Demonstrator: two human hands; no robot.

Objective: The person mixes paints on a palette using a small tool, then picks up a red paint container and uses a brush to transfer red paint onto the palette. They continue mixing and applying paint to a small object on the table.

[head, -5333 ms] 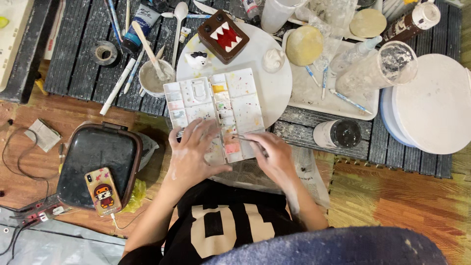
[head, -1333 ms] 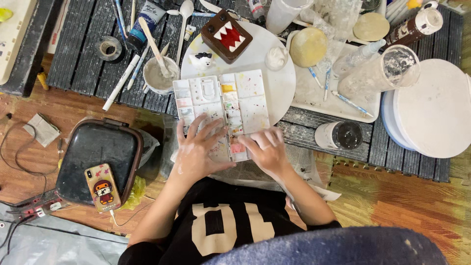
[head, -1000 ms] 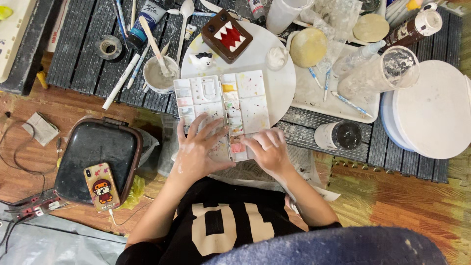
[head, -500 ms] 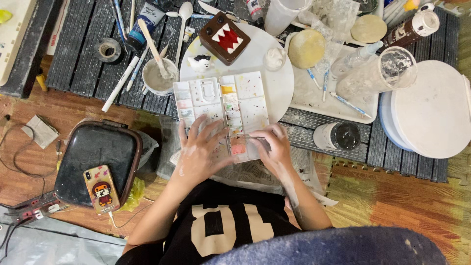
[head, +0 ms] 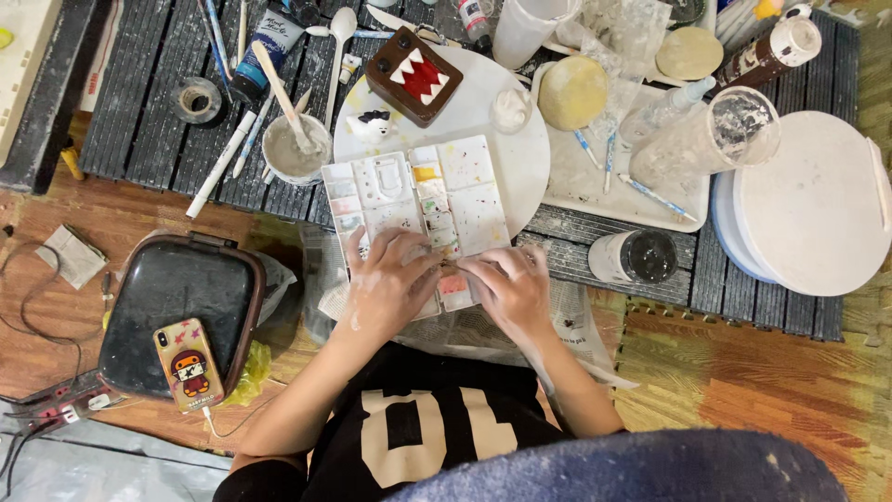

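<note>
Left hand [head: 388, 284]: fingers spread and laid flat on the near end of the white paint palette [head: 418, 200], pressing on it without curling around any object. Right hand [head: 506, 288]: fingers bent, tips resting at the palette's near right corner, beside a pink well; whether they pinch anything cannot be determined (the knuckles hide the fingertips). The two hands lie just beside each other.

The palette lies partly on a round white board [head: 506, 139] and overhangs its near edge. On that board, beyond the palette, stands a brown box with a red toothed mouth [head: 413, 74]. To the left sits a cup of pale slurry [head: 293, 149] with a stick in it. Farther left, a phone [head: 189, 363] rests on a black case [head: 172, 297].
</note>
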